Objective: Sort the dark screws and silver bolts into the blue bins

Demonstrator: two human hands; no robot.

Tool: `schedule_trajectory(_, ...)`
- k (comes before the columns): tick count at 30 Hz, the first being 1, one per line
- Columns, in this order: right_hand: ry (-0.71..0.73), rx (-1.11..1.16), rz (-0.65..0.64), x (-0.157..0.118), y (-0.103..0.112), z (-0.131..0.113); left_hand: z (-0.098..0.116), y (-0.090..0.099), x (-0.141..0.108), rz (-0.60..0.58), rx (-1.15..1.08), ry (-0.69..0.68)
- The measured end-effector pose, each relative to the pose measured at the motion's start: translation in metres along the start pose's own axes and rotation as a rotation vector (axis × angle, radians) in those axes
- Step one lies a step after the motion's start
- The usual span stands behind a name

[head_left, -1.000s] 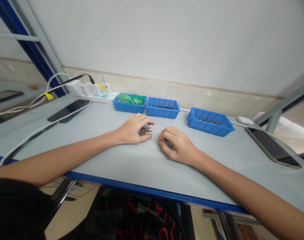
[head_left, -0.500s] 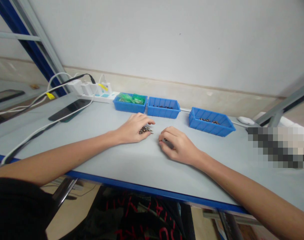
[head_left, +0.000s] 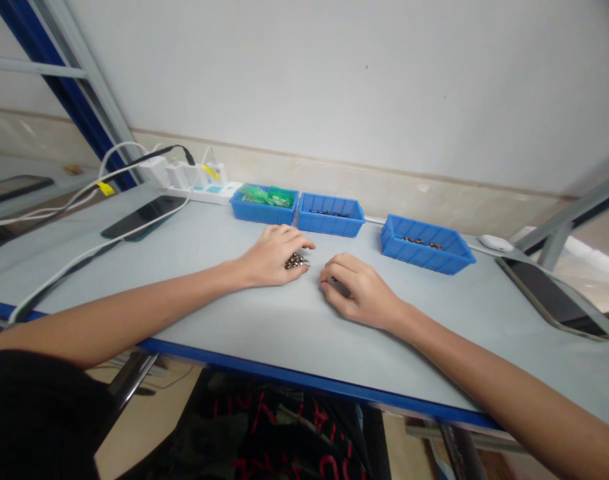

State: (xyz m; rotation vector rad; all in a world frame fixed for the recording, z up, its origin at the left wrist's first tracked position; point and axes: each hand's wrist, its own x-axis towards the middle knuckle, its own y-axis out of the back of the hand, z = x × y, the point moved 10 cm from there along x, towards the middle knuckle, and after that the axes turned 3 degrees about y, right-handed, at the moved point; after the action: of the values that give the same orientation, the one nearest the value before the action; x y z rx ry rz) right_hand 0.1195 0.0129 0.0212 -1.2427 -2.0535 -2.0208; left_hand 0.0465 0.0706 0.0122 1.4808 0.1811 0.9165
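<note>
My left hand (head_left: 274, 255) rests on its side on the grey tabletop, curled around a small pile of shiny metal parts (head_left: 295, 261). The thumb lies along the near side of the pile, and the fingers arch over its far side. The parts look pointed, but they are too small to name. Just to the right, my right hand (head_left: 357, 288) is closed, with thumb and fingertips pinched together. Whatever is between those fingertips is hidden or too small to make out. A narrow gap separates the two hands.
Behind my hands stand a blue bin (head_left: 264, 212) with green plastic bags, a second blue bin (head_left: 331, 225) with small dark parts, and a third (head_left: 427, 257) with brownish metal parts. Phones lie left (head_left: 143, 219) and right (head_left: 554, 297). Cables run from a power strip (head_left: 211, 193).
The whole view has shifted slightly, so everything sits a little further right. Both hands keep nearly the same pose and place on the table.
</note>
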Motion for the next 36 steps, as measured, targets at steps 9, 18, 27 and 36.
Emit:
schedule_trajectory(9, -0.002, -0.007, -0.007, -0.0003, 0.0001, -0.0001, 0.0023, 0.0035, -0.0015, 0.005, -0.026, -0.034)
schedule_trajectory(18, -0.001, -0.011, -0.003, 0.0, 0.0003, -0.0005, 0.0023, 0.0033, -0.0013, 0.014, -0.033, -0.036)
schedule_trajectory(27, -0.003, -0.003, -0.011, -0.0006, 0.0005, -0.0002, 0.0016, 0.0026, -0.0006, 0.01, -0.03, -0.025)
schedule_trajectory(36, -0.002, 0.002, -0.015, -0.0007, -0.0004, -0.0004, -0.0008, 0.0022, 0.0001, -0.005, -0.011, 0.003)
